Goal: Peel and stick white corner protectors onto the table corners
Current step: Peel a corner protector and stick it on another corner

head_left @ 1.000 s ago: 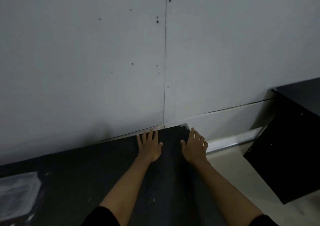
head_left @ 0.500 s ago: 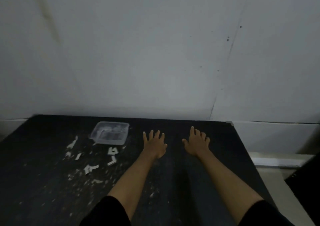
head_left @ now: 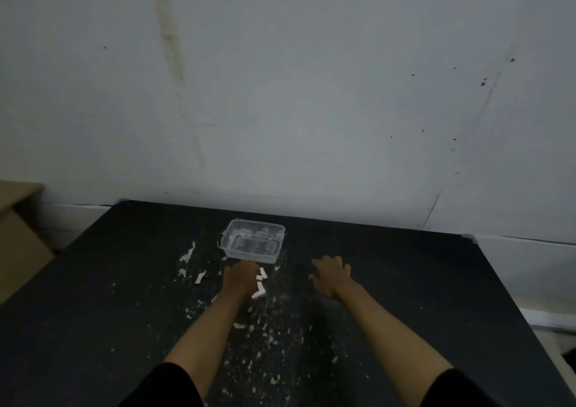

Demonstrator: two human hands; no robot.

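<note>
A black table (head_left: 405,282) stands against a grey wall. Small white corner protectors sit on its far right corner (head_left: 467,236) and far left corner (head_left: 123,200). Loose white L-shaped protectors (head_left: 258,294) lie in the middle of the table, just in front of a clear plastic container (head_left: 253,240). My left hand (head_left: 238,278) is pressed down beside these pieces with its fingers bent under; what they hold is hidden. My right hand (head_left: 332,274) rests on the bare table to the right, fingers curled, with nothing visible in it.
White paper scraps and peeled backing bits (head_left: 187,255) are scattered over the left and middle of the table. A cardboard box (head_left: 15,235) stands to the left of the table. The floor and a white skirting (head_left: 548,316) show at the right.
The view has swung left from the table's far right corner to its middle. Both hands came back from that corner; their fingers were spread and are now curled, the left one by the loose protectors.
</note>
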